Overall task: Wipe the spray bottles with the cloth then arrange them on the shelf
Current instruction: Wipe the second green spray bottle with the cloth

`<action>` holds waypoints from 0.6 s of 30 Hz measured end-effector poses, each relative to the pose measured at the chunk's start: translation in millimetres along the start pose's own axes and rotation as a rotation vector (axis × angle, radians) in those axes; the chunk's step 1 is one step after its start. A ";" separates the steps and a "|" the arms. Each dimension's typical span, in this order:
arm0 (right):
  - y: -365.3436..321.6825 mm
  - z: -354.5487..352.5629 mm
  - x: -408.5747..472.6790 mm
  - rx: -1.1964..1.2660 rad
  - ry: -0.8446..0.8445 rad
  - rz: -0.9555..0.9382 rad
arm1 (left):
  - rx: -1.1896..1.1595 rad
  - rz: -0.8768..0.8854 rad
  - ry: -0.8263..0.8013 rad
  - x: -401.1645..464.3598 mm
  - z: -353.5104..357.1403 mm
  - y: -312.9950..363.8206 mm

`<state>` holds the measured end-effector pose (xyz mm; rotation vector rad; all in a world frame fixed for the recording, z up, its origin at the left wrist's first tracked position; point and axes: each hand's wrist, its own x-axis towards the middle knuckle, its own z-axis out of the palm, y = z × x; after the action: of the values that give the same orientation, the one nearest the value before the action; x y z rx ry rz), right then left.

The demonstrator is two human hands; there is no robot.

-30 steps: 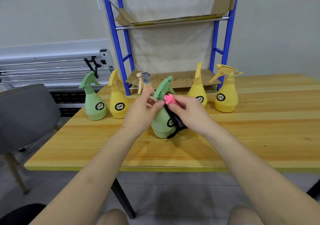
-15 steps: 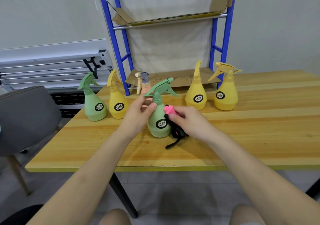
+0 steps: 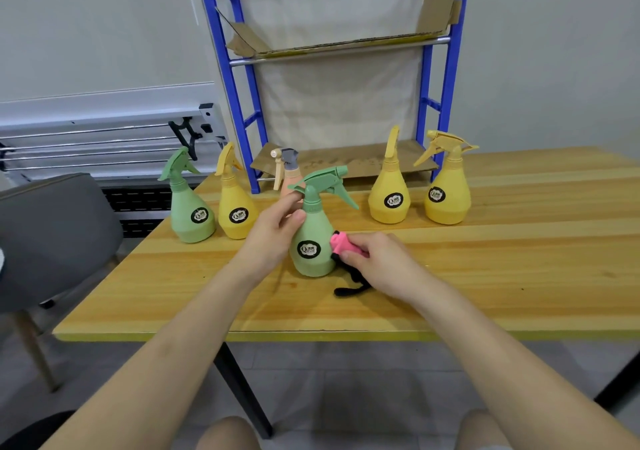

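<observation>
Centre spray bottle (image 3: 313,238): green, black round label. Cloth (image 3: 343,243): pink and black. Bench (image 3: 502,269): yellow wood grain. Shelf (image 3: 239,79): blue frame.

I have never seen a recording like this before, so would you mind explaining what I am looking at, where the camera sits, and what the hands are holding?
There is no machine here: the two bare arms belong to a person, and the single picture comes from a wide-angle camera worn on their head, looking forward and down. That is why the arms reach in from the bottom edge.

On the wooden table stand several spray bottles. The left hand steadies the nearest green spray bottle at its neck, while the right hand grips a pink and black cloth pressed against the bottle's side. Farther back stand another green bottle, three yellow bottles and a peach-coloured bottle partly hidden behind the hand.

Behind them rises a blue shelf lined with cardboard.
</observation>
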<state>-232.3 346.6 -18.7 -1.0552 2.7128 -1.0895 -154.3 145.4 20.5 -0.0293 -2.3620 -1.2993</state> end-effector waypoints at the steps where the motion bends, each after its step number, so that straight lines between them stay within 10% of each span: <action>1: -0.4 0.0 -0.3 0.017 0.007 -0.006 | 0.006 -0.006 0.002 -1.1 -1.5 0.5; 18: -14.2 -24.7 -28.2 0.660 0.338 0.006 | -0.398 -0.167 0.113 -1.4 5.2 35.3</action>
<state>-209.0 371.0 2.9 -0.7962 2.2375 -2.1116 -146.9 169.5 45.8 0.1194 -2.0139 -1.7848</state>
